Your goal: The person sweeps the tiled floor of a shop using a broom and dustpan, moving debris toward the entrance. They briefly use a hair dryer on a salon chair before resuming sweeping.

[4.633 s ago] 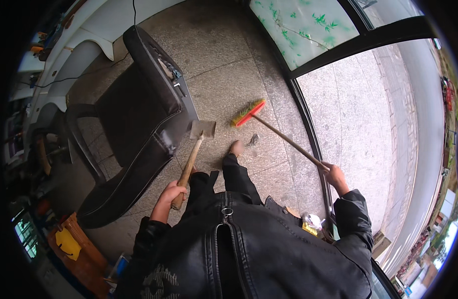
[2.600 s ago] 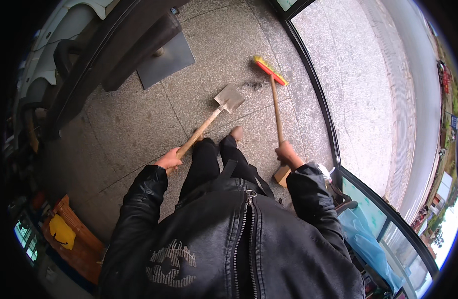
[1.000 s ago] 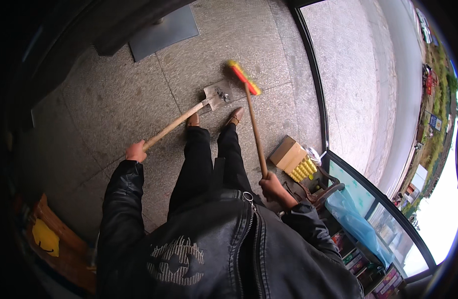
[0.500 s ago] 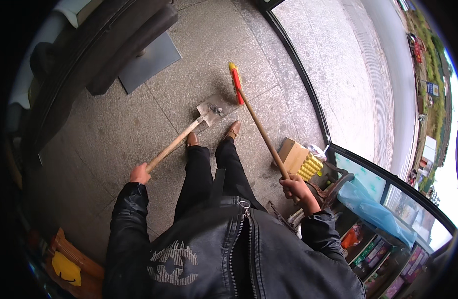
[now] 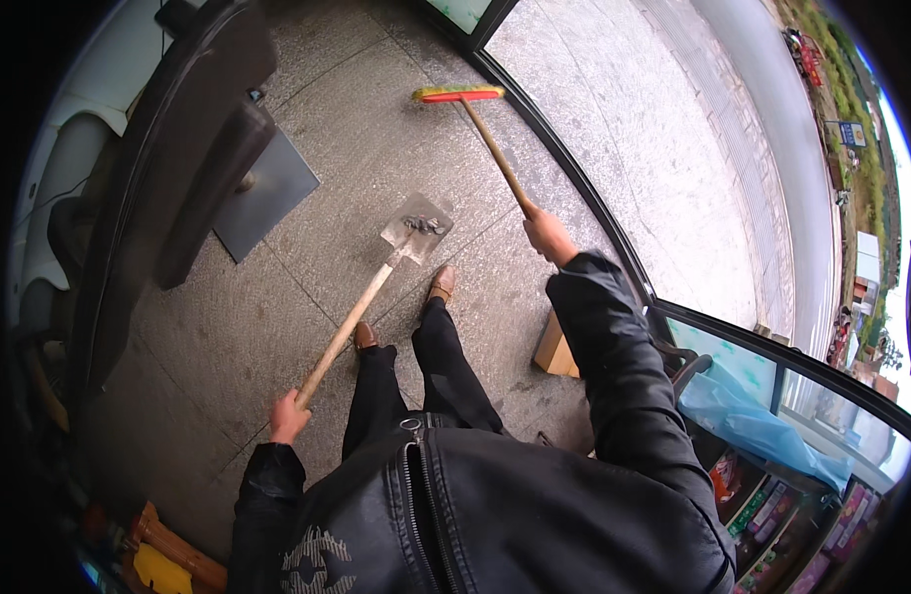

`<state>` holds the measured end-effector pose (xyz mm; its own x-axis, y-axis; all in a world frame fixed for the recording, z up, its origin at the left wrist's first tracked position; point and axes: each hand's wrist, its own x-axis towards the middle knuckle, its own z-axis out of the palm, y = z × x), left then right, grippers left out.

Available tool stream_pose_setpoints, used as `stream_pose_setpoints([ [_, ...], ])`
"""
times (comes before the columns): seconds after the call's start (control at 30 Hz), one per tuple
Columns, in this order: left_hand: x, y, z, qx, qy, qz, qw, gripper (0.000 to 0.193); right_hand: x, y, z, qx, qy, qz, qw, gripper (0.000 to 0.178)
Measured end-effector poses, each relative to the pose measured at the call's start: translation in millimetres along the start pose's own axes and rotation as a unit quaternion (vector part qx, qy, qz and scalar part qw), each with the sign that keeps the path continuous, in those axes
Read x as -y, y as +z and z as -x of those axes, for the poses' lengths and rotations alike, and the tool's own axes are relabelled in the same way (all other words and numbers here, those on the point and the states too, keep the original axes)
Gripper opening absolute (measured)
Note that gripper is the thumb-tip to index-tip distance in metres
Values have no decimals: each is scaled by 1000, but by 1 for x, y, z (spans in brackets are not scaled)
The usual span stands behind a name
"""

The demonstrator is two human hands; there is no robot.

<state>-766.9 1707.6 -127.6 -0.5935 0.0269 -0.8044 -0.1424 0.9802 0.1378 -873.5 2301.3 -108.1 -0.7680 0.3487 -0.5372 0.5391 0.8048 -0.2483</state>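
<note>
Left hand (image 5: 288, 420) gripped the wooden handle end of the shovel (image 5: 416, 224), fingers closed; its metal blade lay on the stone floor (image 5: 277, 327) holding grey debris. Right hand (image 5: 549, 235) clasped the broom (image 5: 458, 94) handle, head near the door track.

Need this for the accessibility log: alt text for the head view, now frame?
Seen from above, a person in a black jacket holds a wooden-handled metal dustpan with debris on it in the left hand, and a broom with a red and yellow head in the outstretched right hand, on a grey stone floor.
</note>
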Motion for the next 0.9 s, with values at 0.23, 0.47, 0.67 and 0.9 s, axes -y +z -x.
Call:
stream_pose_setpoints([
  [0.23,-84,-9,9,12,-44,37,998,33,-61,-27,-85,47,72,-113,990,40],
  [0.47,-135,-34,3,-1,-23,28,999,29,-181,14,57,45,126,-165,977,46],
  [0.67,-143,-53,1,7,1,10,1000,31,-202,-15,166,54,221,-293,929,49],
  [0.9,-150,-66,-4,16,6,-36,999,33,-243,43,115,-71,276,-425,859,55],
])
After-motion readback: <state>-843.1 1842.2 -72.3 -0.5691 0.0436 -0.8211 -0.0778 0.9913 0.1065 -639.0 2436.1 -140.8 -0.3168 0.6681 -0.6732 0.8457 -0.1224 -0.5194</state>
